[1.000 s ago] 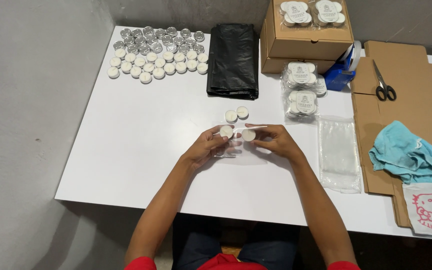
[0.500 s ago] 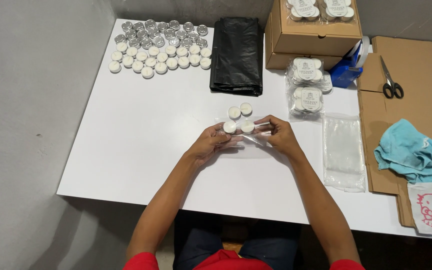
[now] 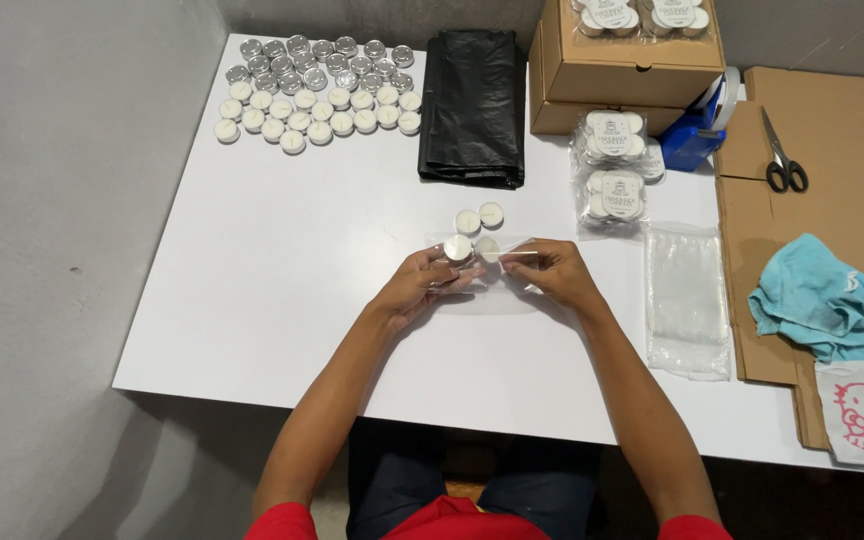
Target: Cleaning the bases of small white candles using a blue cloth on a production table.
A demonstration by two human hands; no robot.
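Mid-tabletop: left hand point(image 3: 414, 287) pinches two tealight candles point(image 3: 471, 247) at the mouth of a clear plastic bag point(image 3: 497, 290); right hand point(image 3: 556, 272) grips the bag's edge. Best: hold mouth wide, slide candles in flat. Two spare tealights point(image 3: 479, 217) sit just behind.

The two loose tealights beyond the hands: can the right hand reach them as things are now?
Probably yes. The two loose tealights sit on the bare white table just beyond the right hand, with nothing between them. However, that hand is pinching the clear bag, so it would need to let go first.
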